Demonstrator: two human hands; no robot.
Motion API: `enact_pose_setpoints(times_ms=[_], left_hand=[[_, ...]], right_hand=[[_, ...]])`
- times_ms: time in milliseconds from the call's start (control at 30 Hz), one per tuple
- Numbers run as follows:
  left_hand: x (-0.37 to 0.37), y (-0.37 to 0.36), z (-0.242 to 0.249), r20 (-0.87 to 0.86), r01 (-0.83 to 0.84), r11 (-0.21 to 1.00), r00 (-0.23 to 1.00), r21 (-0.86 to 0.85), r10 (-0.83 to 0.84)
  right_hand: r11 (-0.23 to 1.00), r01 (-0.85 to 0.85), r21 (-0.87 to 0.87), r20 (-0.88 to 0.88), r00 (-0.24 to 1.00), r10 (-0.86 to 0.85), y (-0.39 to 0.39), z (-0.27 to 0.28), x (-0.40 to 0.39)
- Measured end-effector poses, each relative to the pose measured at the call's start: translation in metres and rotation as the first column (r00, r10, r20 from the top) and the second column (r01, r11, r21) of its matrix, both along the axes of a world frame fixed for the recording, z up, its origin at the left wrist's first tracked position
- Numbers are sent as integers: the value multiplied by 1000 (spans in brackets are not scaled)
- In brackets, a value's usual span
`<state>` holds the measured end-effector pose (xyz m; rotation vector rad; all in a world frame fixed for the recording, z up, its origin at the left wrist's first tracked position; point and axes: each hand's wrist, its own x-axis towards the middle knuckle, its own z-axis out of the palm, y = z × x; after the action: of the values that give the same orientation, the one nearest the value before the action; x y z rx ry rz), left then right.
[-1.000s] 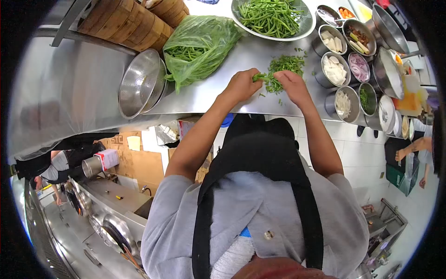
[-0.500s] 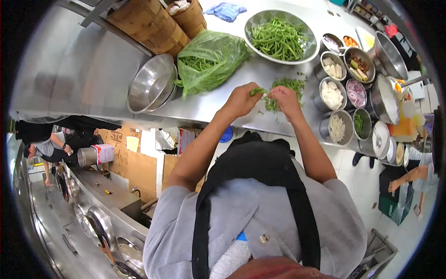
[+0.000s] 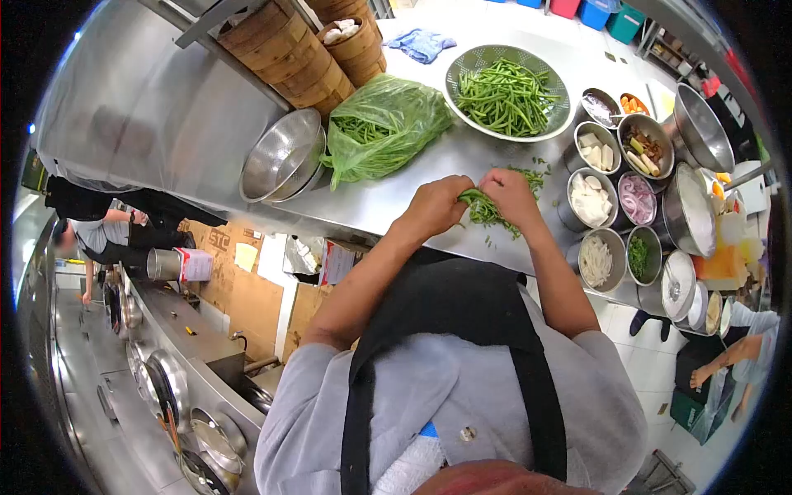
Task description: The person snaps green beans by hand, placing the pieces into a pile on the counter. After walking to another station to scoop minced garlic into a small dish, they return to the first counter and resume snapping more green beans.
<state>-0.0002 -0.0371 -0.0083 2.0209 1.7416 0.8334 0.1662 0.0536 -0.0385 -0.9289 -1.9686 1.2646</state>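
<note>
Green beans show between my two hands, above the near edge of the steel table [image 3: 363, 202]. My left hand [image 3: 439, 206] is closed on the beans, and my right hand [image 3: 508, 196] pinches them at their other end. Small green trimmings [image 3: 487, 216] lie on the steel under and behind my right hand. Beyond my hands stands a perforated metal colander [image 3: 562, 115] holding many green beans [image 3: 505, 97]. A green plastic bag [image 3: 412, 124] with more beans inside lies to the left of the colander.
Empty metal colanders [image 3: 280, 157] and bamboo steamers [image 3: 285, 62] stand at the left. Several metal containers of cut food, including sliced onion [image 3: 636, 198], line the right side. A blue cloth [image 3: 421, 44] lies at the back. Other people are at the far left and right.
My hands have come closer together around the beans. The view has shifted, so the table's things appear slightly lower and to the right.
</note>
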Motion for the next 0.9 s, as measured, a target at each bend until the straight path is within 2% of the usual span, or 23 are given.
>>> enact_pose_setpoints(times_ms=[67,100,133,167,200,300,367,533,600,633,667,700,733,800,867,900], left_hand=[[-2,7,-6,78,-11,1000,997,6,11],[-3,13,-8,328,-80,991,938,-112,113],[-3,18,-2,540,-113,963,809,-245,232],[-3,22,3,695,-106,918,622,-382,361],[-3,22,9,782,-63,903,477,-426,402],[-3,31,17,846,-17,928,404,-373,347],[1,32,15,829,-65,929,431,-365,356],[10,45,4,683,-142,916,625,-376,378],[13,50,-7,680,-106,948,672,-301,292],[16,50,-5,678,-90,960,691,-265,252],[19,49,1,665,-62,943,693,-328,277],[24,47,1,661,-46,967,721,-251,206],[27,46,1,650,-28,985,748,-171,134],[34,48,21,581,-30,1000,813,8,20],[38,68,52,522,-138,977,852,165,32],[38,85,72,512,-148,974,858,173,39]], right_hand=[[936,51,-347,-142,984,-106,5,8,5],[860,49,-508,-198,965,-172,8,12,7],[876,47,-480,-193,968,-158,8,15,7],[889,48,-456,-186,971,-148,6,18,4],[900,49,-433,-178,974,-138,6,18,2],[851,-133,-508,-265,964,-7,4,12,2],[856,-170,-488,-251,967,49,5,8,3],[874,-188,-447,-271,960,68,17,-2,9],[868,-152,-472,-252,967,33,20,-6,12],[919,-104,-379,-182,983,36,17,-5,14],[958,-65,-280,-111,993,35,14,-2,15],[984,-36,-176,-41,999,30,12,1,16],[979,2,-203,0,1000,-2,12,2,17],[951,194,-240,48,981,-188,21,-29,12],[897,347,-275,124,938,-325,20,-36,14],[906,358,-228,88,934,-347,22,-35,16]])
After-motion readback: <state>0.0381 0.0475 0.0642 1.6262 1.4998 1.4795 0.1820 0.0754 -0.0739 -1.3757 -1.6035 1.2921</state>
